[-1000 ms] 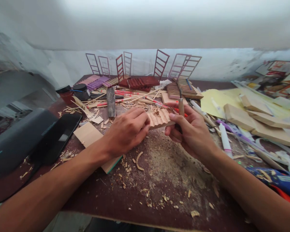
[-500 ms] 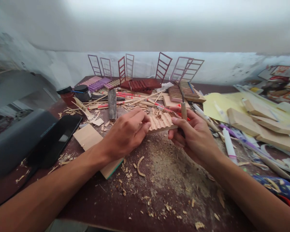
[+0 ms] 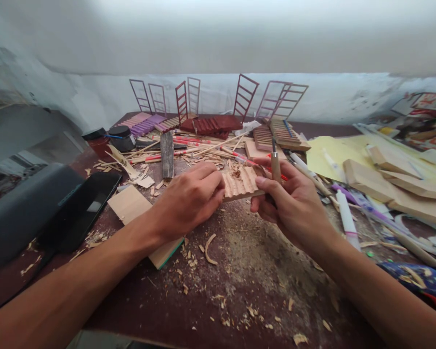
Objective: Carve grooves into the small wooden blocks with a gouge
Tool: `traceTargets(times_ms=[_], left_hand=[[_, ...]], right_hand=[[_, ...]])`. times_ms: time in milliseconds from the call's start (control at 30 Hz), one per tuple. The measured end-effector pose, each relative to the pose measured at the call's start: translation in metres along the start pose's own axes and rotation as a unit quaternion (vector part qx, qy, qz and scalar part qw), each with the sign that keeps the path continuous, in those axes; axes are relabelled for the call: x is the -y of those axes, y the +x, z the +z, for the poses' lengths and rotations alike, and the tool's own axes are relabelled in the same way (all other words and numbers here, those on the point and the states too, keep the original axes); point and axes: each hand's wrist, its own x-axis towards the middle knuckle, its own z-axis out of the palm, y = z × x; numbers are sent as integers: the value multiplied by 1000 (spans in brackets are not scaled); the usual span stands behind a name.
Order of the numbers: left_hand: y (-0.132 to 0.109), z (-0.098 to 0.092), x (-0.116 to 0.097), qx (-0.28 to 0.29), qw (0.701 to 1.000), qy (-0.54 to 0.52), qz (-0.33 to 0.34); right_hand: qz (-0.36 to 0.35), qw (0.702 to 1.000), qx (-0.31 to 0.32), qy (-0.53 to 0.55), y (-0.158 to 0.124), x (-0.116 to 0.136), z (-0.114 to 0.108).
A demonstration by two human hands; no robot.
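Between my two hands is a small pale wooden block (image 3: 241, 182) with wavy grooves across its top, held a little above the table. My left hand (image 3: 191, 196) is closed around the block's left end, its fingertips partly hidden. At the other end, my right hand (image 3: 288, 196) pinches the block with the thumb on top. That same hand also keeps a carving gouge (image 3: 275, 167) between its fingers, wooden handle upright and dark metal shank pointing away. Curled shavings lie on the far part of the grooves. Under my left forearm rests a flat wooden board (image 3: 131, 203) with a green edge.
Wood shavings cover the brown table (image 3: 240, 291). Behind are thin sticks (image 3: 196, 150), a grey whetstone-like bar (image 3: 167, 155), painted grooved pieces with ladder-like frames (image 3: 246, 97), and jars (image 3: 121, 138). Left lies a black phone (image 3: 83, 208); right, wooden blocks (image 3: 370, 182) and a white tube (image 3: 347, 218).
Both hands and the block stay nearly in place, with the left shifted slightly left. The gouge handle has tilted a little. The whole view has shifted slightly.
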Motion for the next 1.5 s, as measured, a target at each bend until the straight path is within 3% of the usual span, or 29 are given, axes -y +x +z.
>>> traceTargets(times_ms=[200,433,600,800,933,1067,1500], left_hand=[[1,2,0,7,999,36,-2],[-1,1,1,-60,992,-75,-88],[-2,1,14,-101,984,-29,-144],[-2,1,19,-54,990,-52,-121],[-2,3,14,14,990,-123,-70],[-4,5,17,70,989,-125,-48],[-4,2,11,50,988,-135,-51]], right_hand=[[6,1000,-1,6,2,0,0],[13,1000,-19,7,5,0,-1],[23,1000,-8,3,5,2,-1],[54,998,-6,25,7,0,-3],[73,997,-19,29,9,0,-5],[105,993,-37,43,10,0,-7],[68,996,-32,48,4,7,-1]])
